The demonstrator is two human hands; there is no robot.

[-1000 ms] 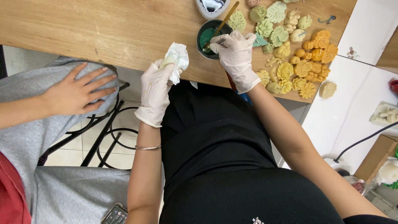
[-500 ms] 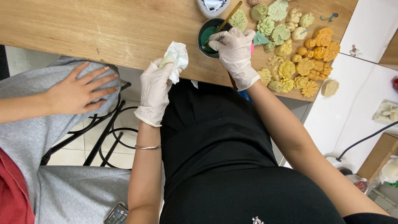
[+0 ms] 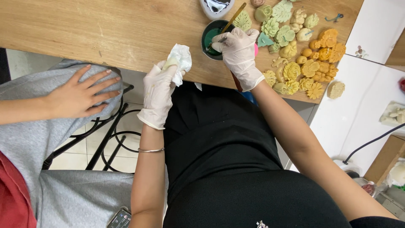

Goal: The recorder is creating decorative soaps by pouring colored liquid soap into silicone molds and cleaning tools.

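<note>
My left hand point(image 3: 158, 90), in a white glove, holds a small pale piece wrapped in a crumpled white tissue point(image 3: 180, 59) at the near edge of the wooden table point(image 3: 105, 29). My gloved right hand point(image 3: 238, 52) grips a thin wooden-handled brush point(image 3: 231, 20) whose tip dips into a small dark cup of green paint point(image 3: 211, 36). Several painted flower and leaf shapes in green, yellow and orange point(image 3: 303, 63) lie on the table to the right of the cup.
Another person's bare hand point(image 3: 80, 95) rests on a grey-clad knee at the left. A black metal stool frame point(image 3: 105, 135) stands below the table. A phone point(image 3: 120, 218) lies near the bottom edge. A white surface point(image 3: 371, 84) with a black cable sits at the right.
My right hand has shifted slightly over the green cup with the brush. My left hand keeps the tissue-wrapped piece in about the same place.
</note>
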